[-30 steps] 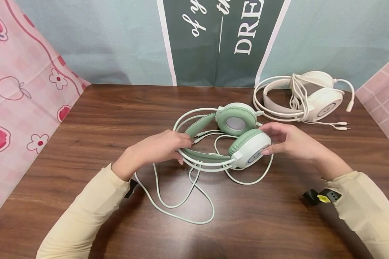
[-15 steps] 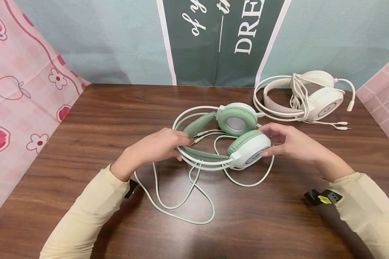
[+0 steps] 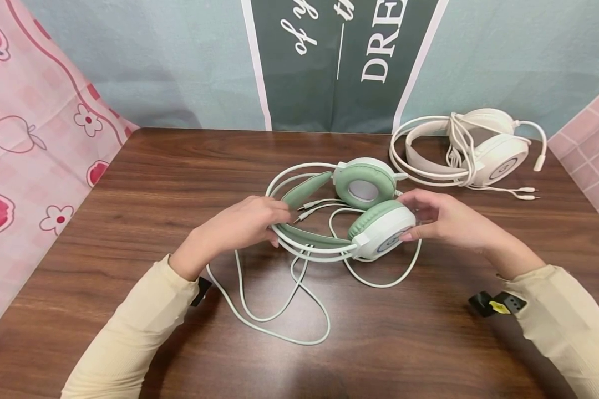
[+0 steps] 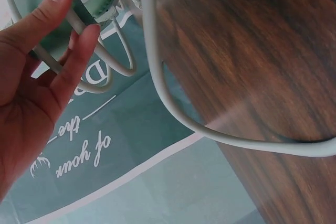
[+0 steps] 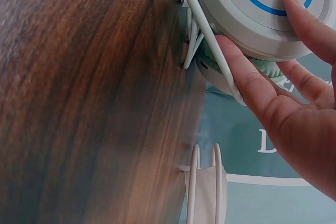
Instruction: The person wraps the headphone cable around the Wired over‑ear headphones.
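A white and green headset lies on its side in the middle of the table, ear cups to the right and headband to the left. My left hand grips the headband's curve; in the left wrist view, its thumb and fingers are around the white headband tubes. My right hand holds the near ear cup. In the right wrist view, the thumb lies on the cup's outer face beside a blue ring, with the other fingers at its edge and behind it. Two cable plugs lie inside the headband loop.
The headset's pale cable loops over the table in front and round the near cup. A second, cream-white headset with its cable wrapped round it lies at the back right. Fabric backdrops rise behind the table.
The green and white headset has shifted very slightly left, with my left hand moving a little left and away from me. Both hands keep their hold.
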{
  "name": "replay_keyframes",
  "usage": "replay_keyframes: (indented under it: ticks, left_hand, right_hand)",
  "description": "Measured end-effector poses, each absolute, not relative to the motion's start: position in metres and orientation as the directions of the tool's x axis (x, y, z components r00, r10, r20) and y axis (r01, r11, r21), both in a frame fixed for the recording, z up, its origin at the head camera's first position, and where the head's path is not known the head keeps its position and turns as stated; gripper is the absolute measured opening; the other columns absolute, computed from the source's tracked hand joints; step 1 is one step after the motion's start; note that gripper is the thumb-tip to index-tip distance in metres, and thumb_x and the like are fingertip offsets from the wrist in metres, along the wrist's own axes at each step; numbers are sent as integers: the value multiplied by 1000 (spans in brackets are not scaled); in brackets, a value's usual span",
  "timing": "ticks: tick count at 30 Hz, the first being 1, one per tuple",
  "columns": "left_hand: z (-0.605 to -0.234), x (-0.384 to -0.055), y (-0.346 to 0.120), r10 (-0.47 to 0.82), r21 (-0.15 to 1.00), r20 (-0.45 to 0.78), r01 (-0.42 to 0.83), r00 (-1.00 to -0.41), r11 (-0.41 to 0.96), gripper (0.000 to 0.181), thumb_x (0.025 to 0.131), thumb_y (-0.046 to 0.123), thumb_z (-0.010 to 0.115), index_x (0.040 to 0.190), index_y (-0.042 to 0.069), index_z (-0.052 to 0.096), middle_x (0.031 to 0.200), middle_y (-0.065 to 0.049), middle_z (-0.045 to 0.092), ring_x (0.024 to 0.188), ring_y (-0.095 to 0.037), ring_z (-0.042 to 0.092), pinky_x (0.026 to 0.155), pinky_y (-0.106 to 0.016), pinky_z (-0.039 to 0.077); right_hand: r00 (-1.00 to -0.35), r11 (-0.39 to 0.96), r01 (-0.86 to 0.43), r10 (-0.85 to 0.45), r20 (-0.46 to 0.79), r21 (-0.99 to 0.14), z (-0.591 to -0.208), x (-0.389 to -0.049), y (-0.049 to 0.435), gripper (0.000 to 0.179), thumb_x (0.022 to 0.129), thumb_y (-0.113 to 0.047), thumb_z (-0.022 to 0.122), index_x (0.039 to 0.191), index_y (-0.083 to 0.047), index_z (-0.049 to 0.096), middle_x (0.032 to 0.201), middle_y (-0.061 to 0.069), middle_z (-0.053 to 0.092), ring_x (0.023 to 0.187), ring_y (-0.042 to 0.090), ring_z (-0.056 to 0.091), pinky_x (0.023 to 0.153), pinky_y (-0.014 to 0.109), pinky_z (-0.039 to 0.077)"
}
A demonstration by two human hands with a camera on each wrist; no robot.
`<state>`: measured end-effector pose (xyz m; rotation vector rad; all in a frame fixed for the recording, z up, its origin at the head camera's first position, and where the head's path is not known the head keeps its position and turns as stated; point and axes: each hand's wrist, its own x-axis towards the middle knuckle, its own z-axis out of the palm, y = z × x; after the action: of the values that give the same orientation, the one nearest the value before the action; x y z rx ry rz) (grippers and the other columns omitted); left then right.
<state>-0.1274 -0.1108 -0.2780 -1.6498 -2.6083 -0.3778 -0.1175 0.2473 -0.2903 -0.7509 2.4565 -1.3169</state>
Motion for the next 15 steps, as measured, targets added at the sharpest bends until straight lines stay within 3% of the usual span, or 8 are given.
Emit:
replay_keyframes:
  ticks: [8,15]
  left_hand:
    - [-279,-124,-112,866,107,223,895,-447,434,33,58,10,79,86,9,61,87,0,54,77,-20,50,72,-31,43]
    - [-279,-117,-112,803,26,268,837,-533,547,34,60,13,81,90,14,65,104,0,55,93,-29,41,65,-30,44]
  right_hand:
    - [-839,444,-326,-543,38,-835,-293,-117,246,51,68,3,75,114,1,53,97,-1,60,84,9,60,71,21,49]
    - [-839,465,-341,-543,41,-817,-294,-117,244,51,67,0,77,113,-2,54,97,1,59,84,8,60,72,21,50]
